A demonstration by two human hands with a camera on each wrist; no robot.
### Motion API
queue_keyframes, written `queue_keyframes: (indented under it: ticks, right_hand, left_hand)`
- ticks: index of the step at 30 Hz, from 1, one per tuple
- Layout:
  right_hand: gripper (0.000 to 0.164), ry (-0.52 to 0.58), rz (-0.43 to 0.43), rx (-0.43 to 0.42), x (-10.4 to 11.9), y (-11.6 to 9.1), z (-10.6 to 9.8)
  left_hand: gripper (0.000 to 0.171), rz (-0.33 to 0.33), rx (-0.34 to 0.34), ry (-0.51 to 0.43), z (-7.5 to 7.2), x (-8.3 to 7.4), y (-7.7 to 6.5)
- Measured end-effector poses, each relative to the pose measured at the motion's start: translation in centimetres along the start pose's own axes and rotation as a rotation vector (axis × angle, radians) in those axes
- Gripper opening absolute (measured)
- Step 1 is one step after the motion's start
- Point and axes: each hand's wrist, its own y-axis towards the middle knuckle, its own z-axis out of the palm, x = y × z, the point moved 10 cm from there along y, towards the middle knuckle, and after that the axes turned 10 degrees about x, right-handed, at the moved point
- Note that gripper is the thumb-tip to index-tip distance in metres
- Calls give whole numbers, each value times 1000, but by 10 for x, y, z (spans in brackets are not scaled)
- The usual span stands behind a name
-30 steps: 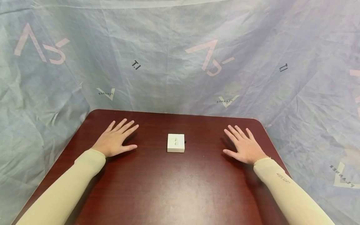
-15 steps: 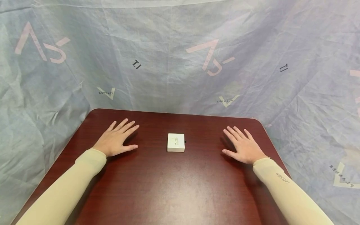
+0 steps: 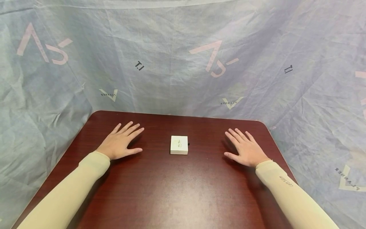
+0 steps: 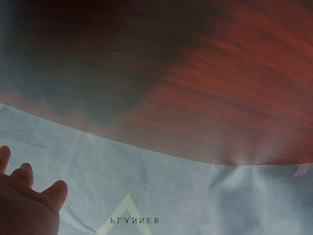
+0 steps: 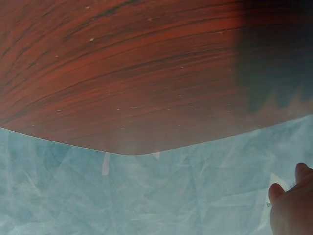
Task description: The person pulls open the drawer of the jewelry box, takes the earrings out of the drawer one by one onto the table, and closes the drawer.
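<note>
A small white square box (image 3: pixel 179 145) with faint lettering on its lid sits on the dark red wooden table (image 3: pixel 177 190). A little dark tab sticks out from its right side. To the left of the box my left hand (image 3: pixel 120 141) is spread palm down, fingers straight, holding nothing. My right hand (image 3: pixel 246 148), likewise spread and palm down, is on the box's other side with a gap between them. In the left wrist view only part of the left hand (image 4: pixel 32 200) shows at the lower left; the right wrist view has the right hand (image 5: pixel 293 205) in its lower right corner.
A grey-blue cloth (image 3: pixel 171 63) with printed letters hangs behind the table and along both sides. Pale sleeves (image 3: pixel 65 190) cover both forearms. Light glares off the near part of the tabletop.
Both hands have shifted slightly inward, the left one to the right and the right one to the left. The box stays where it was.
</note>
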Motion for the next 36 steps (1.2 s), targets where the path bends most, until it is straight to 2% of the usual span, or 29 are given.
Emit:
queue_keyframes:
  ticks: [9, 31, 36]
  right_hand:
    - [102, 6, -5, 1, 4, -1, 0]
    - [101, 24, -25, 6, 14, 1, 1]
    - [99, 17, -52, -25, 20, 5, -4]
  left_hand:
    - [102, 5, 11, 6, -3, -6, 2]
    - [107, 33, 35, -21, 1, -25, 12]
    - [107, 35, 29, -15, 2, -28, 15]
